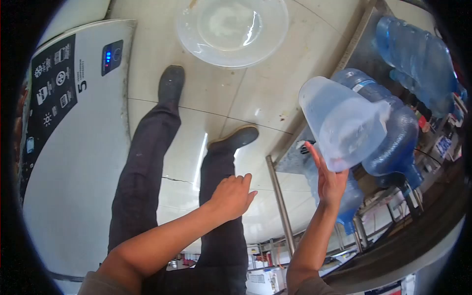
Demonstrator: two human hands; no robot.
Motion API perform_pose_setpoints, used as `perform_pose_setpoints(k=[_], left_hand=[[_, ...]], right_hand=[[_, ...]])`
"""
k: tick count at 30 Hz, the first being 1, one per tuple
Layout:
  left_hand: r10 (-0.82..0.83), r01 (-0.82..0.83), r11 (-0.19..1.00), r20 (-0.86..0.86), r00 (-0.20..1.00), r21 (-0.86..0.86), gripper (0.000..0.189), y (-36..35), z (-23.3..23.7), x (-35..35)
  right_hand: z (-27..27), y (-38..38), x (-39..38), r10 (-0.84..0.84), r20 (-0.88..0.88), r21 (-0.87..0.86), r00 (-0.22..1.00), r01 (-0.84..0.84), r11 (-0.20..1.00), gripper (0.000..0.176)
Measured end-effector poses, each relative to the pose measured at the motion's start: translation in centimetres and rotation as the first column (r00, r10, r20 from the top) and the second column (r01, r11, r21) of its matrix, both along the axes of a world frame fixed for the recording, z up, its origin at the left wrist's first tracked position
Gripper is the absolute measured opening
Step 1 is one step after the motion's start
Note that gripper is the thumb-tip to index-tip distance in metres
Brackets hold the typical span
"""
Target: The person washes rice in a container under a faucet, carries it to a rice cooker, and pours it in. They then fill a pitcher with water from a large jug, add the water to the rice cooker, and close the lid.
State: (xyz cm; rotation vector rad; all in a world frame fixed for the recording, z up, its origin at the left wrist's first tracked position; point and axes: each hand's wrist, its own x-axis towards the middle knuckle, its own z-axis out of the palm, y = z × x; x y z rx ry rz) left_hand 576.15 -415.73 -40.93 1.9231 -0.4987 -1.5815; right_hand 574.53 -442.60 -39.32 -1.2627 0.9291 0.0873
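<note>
My right hand (330, 181) holds a translucent plastic pitcher (344, 120) at its lower end, with the fingers partly hidden behind it. The pitcher is tilted in front of several blue water bottles (396, 140). Over my right leg, my left hand (232, 197) hangs in the air with nothing in it; its fingers are loosely bent and the thumb stands apart. A clear plastic basin (184, 37) stands on the floor beyond my feet, with what looks like liquid inside.
A white appliance (78, 162) with a small lit display (112, 57) is close on the left. On the right, a metal rack (351, 51) carries large blue bottles (418, 64). A metal pole (281, 204) is between my hands. Underfoot is a tiled floor (265, 103).
</note>
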Motion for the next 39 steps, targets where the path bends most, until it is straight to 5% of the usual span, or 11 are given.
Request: perform_pose_setpoints(k=[9,12,13,15,39], left_hand=[[-0.078,0.078,0.997,0.017,0.997,-0.005,0.037,-0.6,0.5,1.7],[-0.084,0.084,0.996,0.022,0.996,-0.019,0.035,-0.7,0.9,2.1],[-0.071,0.072,0.997,0.017,0.997,-0.034,0.035,-0.7,0.9,2.2],[-0.062,0.063,0.997,0.042,0.997,-0.034,0.033,-0.6,1.0,2.5],[-0.044,0.043,0.999,-0.023,0.999,-0.034,0.034,-0.7,1.5,3.9]], right_hand=[[12.6,0.8,3.9,-0.034,0.088,0.001,0.996,0.034,0.999,0.07],[14.9,0.9,4.4,-0.339,0.058,0.108,0.939,0.332,0.937,0.08],[15.8,0.7,4.6,-0.327,0.057,0.092,0.943,0.321,0.943,0.08],[17.4,0.8,5.4,0.142,-0.019,-0.01,0.99,-0.142,0.99,0.083],[22.5,0.6,8.8,0.095,-0.027,0.046,0.995,-0.093,0.995,0.085]])
